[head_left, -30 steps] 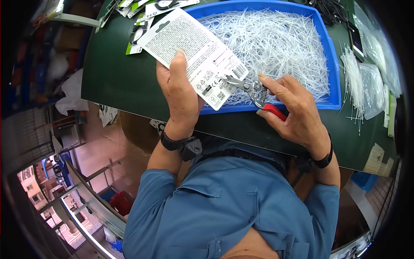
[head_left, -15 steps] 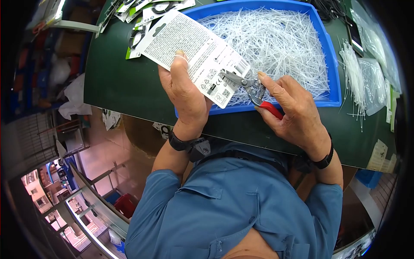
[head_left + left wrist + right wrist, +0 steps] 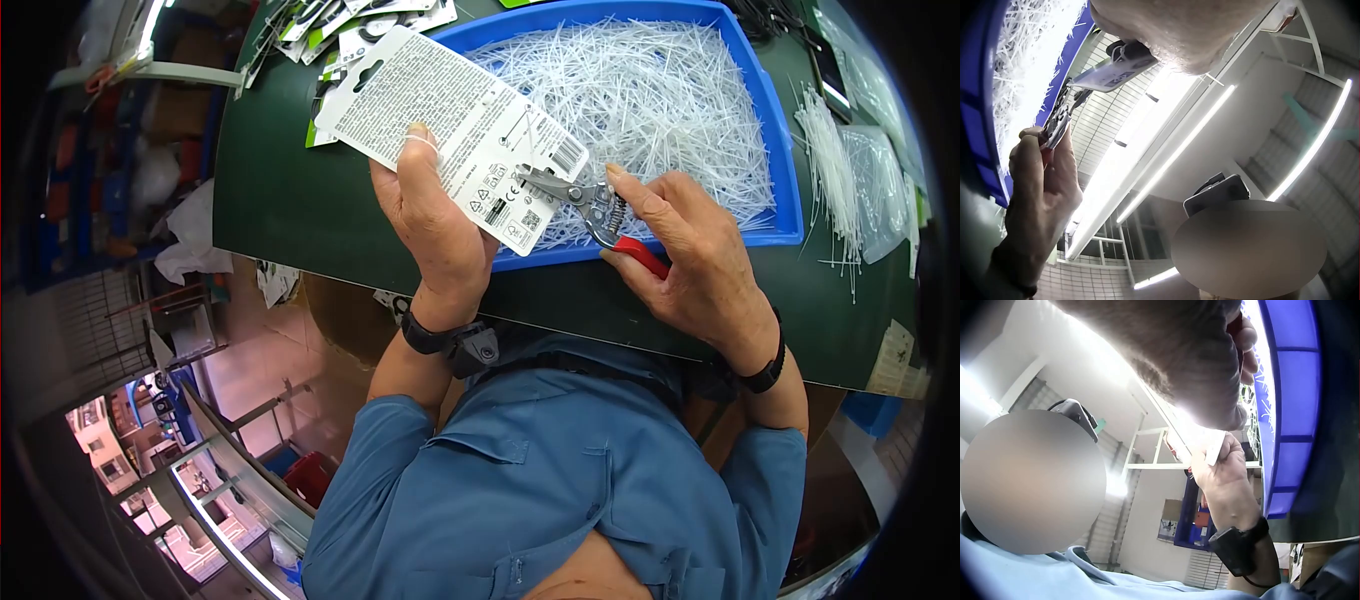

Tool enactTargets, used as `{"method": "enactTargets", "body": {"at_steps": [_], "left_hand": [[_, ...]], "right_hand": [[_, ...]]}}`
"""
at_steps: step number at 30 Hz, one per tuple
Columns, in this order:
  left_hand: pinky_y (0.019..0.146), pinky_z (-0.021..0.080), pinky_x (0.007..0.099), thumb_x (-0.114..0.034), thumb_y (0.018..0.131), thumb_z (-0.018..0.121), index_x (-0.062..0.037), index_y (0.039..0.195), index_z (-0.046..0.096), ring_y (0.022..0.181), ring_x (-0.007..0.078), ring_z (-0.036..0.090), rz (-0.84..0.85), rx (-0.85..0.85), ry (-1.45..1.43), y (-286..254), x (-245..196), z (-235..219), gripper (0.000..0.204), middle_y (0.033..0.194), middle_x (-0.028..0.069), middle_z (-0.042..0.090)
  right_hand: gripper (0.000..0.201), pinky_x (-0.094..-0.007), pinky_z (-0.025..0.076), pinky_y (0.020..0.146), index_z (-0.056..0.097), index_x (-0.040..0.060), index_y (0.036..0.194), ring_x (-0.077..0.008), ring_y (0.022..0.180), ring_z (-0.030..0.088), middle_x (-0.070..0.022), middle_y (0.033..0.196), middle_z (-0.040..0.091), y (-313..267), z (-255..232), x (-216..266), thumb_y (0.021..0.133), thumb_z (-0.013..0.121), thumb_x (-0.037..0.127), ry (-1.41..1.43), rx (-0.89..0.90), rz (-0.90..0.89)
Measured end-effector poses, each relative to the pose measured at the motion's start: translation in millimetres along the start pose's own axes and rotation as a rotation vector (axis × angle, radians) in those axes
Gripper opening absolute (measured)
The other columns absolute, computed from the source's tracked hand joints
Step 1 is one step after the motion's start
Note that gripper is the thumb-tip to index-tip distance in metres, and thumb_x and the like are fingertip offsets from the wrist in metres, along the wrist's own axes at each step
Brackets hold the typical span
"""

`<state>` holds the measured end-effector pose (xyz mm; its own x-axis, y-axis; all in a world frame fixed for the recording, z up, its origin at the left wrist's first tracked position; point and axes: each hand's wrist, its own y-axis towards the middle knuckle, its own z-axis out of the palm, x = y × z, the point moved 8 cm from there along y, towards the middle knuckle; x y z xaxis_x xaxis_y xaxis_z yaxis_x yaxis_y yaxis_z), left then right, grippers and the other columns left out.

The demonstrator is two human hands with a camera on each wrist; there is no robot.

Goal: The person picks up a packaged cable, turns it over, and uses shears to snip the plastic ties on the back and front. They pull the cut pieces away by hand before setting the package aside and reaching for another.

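Plastic trimming, apparently: pinching the white packaging card (image 3: 440, 110) in the left hand (image 3: 435, 220) by the blue tray's (image 3: 785, 190) left end, gripping red-handled snips (image 3: 579, 195) in the right hand (image 3: 700, 240), probably needing a steady squeeze next.

Blue work shirt (image 3: 560, 500), flapped chest pocket (image 3: 485, 448), short sleeves (image 3: 385, 430), two black wristbands (image 3: 424, 335), boxy dark camera (image 3: 478, 349) beside the left one

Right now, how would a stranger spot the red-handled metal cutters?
Find the large blue plastic tray of thin white plastic strips. At its near edge, the person's right grip holds the red-handled metal cutters. Unlike the white printed card alongside, they have silver blades and a red handle.
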<state>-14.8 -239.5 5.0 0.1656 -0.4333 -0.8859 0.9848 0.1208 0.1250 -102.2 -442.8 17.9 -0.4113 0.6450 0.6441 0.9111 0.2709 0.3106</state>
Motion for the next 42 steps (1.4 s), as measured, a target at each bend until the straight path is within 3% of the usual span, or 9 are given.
{"method": "enactTargets", "body": {"at_steps": [15, 26, 42], "left_hand": [[0.096, 0.058, 0.0368, -0.018, 0.105, 0.046, 0.0025, 0.145, 0.040, 0.110, 0.0213, 0.067, 0.019, -0.017, 0.038, 0, 0, 0, 0.046, 0.125, 0.0165, 0.059], [0.106, 0.051, 0.0337, -0.037, 0.112, 0.048, 0.0020, 0.157, 0.028, 0.126, 0.0178, 0.059, 0.149, 0.147, 0.083, -15, 2, 28, 0.063, 0.142, 0.0179, 0.055], [0.106, 0.050, 0.0337, -0.029, 0.114, 0.042, 0.0013, 0.160, 0.023, 0.126, 0.0177, 0.059, 0.128, 0.199, 0.156, -16, 10, 38, 0.058, 0.145, 0.0171, 0.053]], "right_hand": [[0.079, -0.0400, 0.050, 0.067, 0.059, 0.0088, 0.146, -0.0287, 0.077, 0.061, -0.0124, 0.090, 0.059, -6, 9, -9, 0.073, 0.085, 0.000, -0.009, -0.009, 0.040], [0.079, -0.0352, 0.051, 0.070, 0.059, 0.0068, 0.146, -0.0249, 0.078, 0.060, -0.0123, 0.096, 0.063, 7, -2, 14, 0.072, 0.087, 0.002, 0.168, -0.089, -0.020], [0.079, -0.0360, 0.049, 0.063, 0.058, 0.0064, 0.147, -0.0264, 0.071, 0.059, -0.0119, 0.091, 0.060, -1, 6, 8, 0.073, 0.086, 0.000, 0.056, -0.131, -0.047]]}}
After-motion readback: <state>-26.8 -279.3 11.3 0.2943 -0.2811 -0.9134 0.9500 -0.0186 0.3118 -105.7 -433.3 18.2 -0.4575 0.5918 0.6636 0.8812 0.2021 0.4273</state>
